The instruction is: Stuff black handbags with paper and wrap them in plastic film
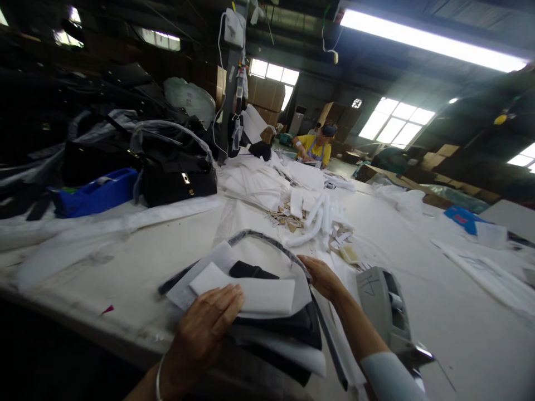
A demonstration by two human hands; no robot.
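A black handbag (292, 328) lies before me on the white table, with its handle (267, 239) wrapped in clear plastic and arching away from me. On top of the bag rests a folded white foam sheet (254, 295), over a thinner translucent sheet (179, 289). My left hand (209, 317) lies flat on the foam's left part, fingers stretched out. At the right end of the handle, my right hand (320, 275) has its fingers closed on the wrapped handle. A dark strap hangs down beside the bag below that hand.
A grey tape dispenser (380, 306) stands right of my right forearm. Black handbags (179, 172) and a blue bin (96, 192) are at the left. White foam sheets (259, 181) and paper scraps (288, 217) lie ahead. A person in yellow (315, 147) works across the table.
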